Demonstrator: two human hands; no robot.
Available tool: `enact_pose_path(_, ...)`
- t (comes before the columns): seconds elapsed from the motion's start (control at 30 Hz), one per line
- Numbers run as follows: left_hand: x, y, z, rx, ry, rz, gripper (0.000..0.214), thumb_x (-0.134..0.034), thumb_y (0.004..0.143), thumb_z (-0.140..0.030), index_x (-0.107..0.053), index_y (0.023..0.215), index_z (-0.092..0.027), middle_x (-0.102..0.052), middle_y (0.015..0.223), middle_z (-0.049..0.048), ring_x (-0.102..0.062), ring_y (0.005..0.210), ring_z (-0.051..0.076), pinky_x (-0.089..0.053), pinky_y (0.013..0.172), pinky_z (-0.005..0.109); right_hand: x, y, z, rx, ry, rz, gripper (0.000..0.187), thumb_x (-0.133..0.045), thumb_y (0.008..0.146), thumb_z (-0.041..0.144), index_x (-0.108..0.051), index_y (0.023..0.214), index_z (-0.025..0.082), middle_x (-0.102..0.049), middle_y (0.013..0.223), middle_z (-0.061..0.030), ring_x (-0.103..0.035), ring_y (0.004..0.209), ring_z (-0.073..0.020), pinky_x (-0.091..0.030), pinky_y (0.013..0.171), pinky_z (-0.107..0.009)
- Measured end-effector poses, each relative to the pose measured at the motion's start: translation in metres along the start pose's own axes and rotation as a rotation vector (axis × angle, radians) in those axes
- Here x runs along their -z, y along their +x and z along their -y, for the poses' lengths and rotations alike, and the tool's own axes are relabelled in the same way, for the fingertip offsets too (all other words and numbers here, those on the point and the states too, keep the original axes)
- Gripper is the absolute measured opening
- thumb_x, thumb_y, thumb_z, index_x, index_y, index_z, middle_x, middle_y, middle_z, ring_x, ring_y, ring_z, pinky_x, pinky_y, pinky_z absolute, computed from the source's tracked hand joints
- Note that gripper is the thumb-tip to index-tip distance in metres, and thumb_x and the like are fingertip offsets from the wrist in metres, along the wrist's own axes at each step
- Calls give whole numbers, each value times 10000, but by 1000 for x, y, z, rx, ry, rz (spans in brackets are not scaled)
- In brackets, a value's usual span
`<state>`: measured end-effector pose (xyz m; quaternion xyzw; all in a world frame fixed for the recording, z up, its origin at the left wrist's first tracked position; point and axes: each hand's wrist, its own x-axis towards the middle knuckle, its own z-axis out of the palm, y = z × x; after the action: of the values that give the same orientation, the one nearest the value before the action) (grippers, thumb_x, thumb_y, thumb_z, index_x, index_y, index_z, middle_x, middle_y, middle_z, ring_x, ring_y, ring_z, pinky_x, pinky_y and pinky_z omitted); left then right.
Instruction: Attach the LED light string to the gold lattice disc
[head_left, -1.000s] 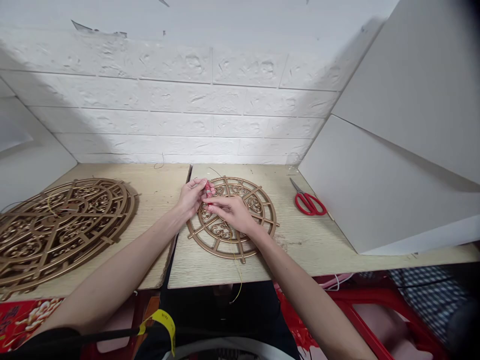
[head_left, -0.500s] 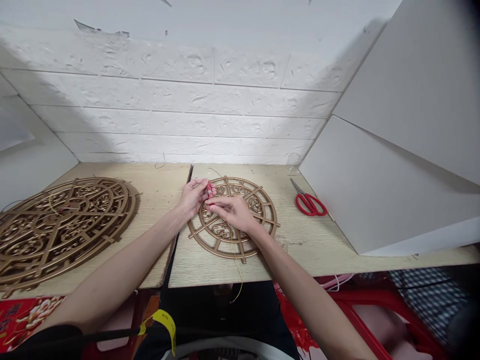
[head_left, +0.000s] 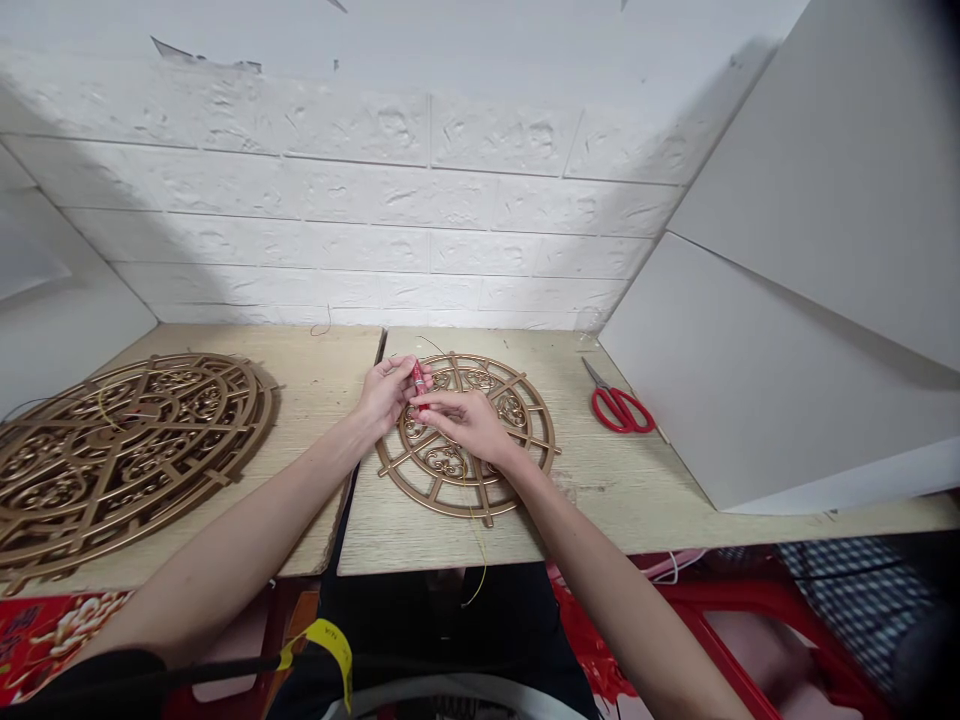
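A small gold openwork disc (head_left: 517, 430) lies flat on the wooden tabletop (head_left: 600, 490), in the middle. Above its far left part my left hand (head_left: 384, 392) pinches a small red cylinder (head_left: 418, 378) upright between thumb and fingers. My right hand (head_left: 469, 425) rests over the disc and its fingertips close on the lower end of the same red piece. A thin yellow-gold thread (head_left: 476, 545) runs from under my right hand across the disc and hangs over the table's front edge.
A larger gold openwork disc (head_left: 120, 450) lies on the left board. Red-handled scissors (head_left: 619, 405) lie right of the small disc. A white panel (head_left: 787, 330) leans at the right, a white brick wall stands behind. Red stool frames (head_left: 750, 600) show below the table.
Almost nothing has moved. My right hand's fingers have shifted slightly at the red piece; both hands stay over the small disc.
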<state>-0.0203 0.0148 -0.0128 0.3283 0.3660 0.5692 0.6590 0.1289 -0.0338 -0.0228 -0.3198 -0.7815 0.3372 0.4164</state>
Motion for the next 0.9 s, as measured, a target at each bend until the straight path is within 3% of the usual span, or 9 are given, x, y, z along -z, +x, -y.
enact_pose_path(0.23, 0, 0, 1, -8, 0, 0, 96, -616, 785, -142, -526, 772, -110, -667, 723, 82, -626, 574, 130, -529, 564, 252, -1, 1, -2, 57, -116, -47, 250, -575, 880, 300, -683, 1081, 199, -711, 890, -31, -651, 750, -156, -491, 699, -265)
enact_pose_path(0.4, 0, 0, 0, -7, -11, 15, 87, -605, 795, -133, -524, 772, -111, -661, 714, 78, -625, 581, 125, -527, 570, 241, 4, 1, 2, -38, 73, 34, 317, -565, 883, 349, -640, 1153, 200, -705, 834, -36, -662, 779, -163, -509, 746, -294)
enact_pose_path(0.53, 0, 2, 1, -24, -31, 16, 45, -555, 822, -95, -530, 786, -105, -663, 721, 88, -635, 596, 131, -536, 591, 249, 27, -1, 6, -136, 261, 71, 463, -589, 863, 393, -516, 1283, 212, -696, 829, -29, -627, 644, -122, -507, 611, -247)
enact_pose_path(0.67, 1, 2, 1, -10, -31, 8, 36, -546, 830, -96, -532, 798, -104, -668, 737, 98, -652, 628, 146, -548, 627, 270, 56, -7, 9, -258, 342, 39, 358, -577, 869, 409, -596, 1148, 184, -702, 817, -42, -521, 503, -69, -415, 467, -181)
enact_pose_path(0.8, 1, 2, 1, -13, -38, 5, 36, -556, 824, -96, -531, 799, -106, -670, 739, 95, -657, 638, 145, -551, 633, 265, 75, -16, 11, -346, 399, 190, 332, -597, 864, 397, -632, 1094, 160, -707, 883, -70, -584, 609, -91, -470, 577, -211)
enact_pose_path(0.9, 2, 2, 1, -13, -43, 18, 47, -571, 816, -104, -530, 793, -108, -674, 746, 98, -656, 632, 145, -554, 637, 271, 80, -20, 11, -332, 462, 171, 340, -561, 883, 439, -658, 1035, 151, -706, 912, -82, -647, 798, -143, -496, 757, -277)
